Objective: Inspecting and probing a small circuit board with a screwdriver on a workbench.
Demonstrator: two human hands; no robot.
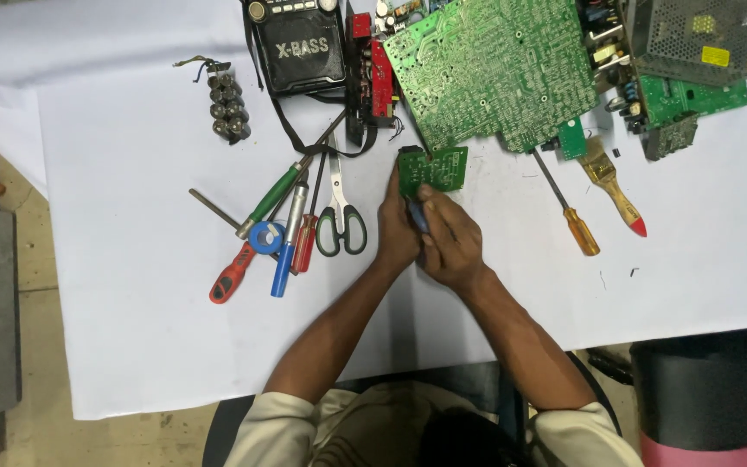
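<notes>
Left hand [397, 227] gripping one small green board [432, 169], right hand [450, 244] clasping one blue-handled tool [418, 215] (tip hidden), one pair of scissors [340, 216] nearby

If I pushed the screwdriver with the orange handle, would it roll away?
Probably a little: the orange-handled screwdriver has a thin round shaft and lies flat on the white sheet. It looks stiff and light, so it should slide easily too.

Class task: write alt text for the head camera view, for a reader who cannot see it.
Seen from above, a person's left hand holds a small green circuit board while the right hand works a blue-handled tool against it, on a white-covered table strewn with screwdrivers, scissors and larger boards.
</notes>
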